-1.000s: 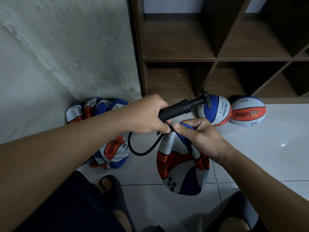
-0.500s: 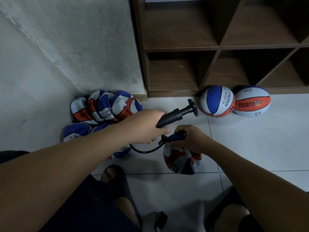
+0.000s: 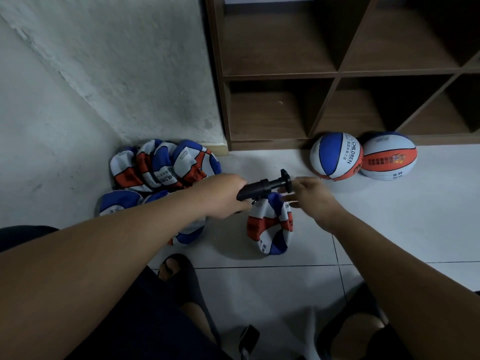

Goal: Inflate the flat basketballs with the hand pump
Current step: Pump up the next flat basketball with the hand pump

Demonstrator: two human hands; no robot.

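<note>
A collapsed basketball (image 3: 270, 227) is stood on the floor just below the fingers, presumably coupled for filling. The pump (image 3: 255, 189) barrel is gripped in the left hand (image 3: 226, 196); the right hand (image 3: 309, 196), fingers loosely spread and holding nothing, is placed beside the plunger handle (image 3: 285, 180), likely to begin pumping. Beyond, two round balls (image 3: 363, 157) are seen against the shelf (image 3: 335, 74).

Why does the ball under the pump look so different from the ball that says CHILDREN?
The ball under the pump is flat, folded and saggy; the CHILDREN ball is round and full. The first stands on the floor under the pump; the second rests by the shelf. Both have blue, white and orange-red panels.
</note>
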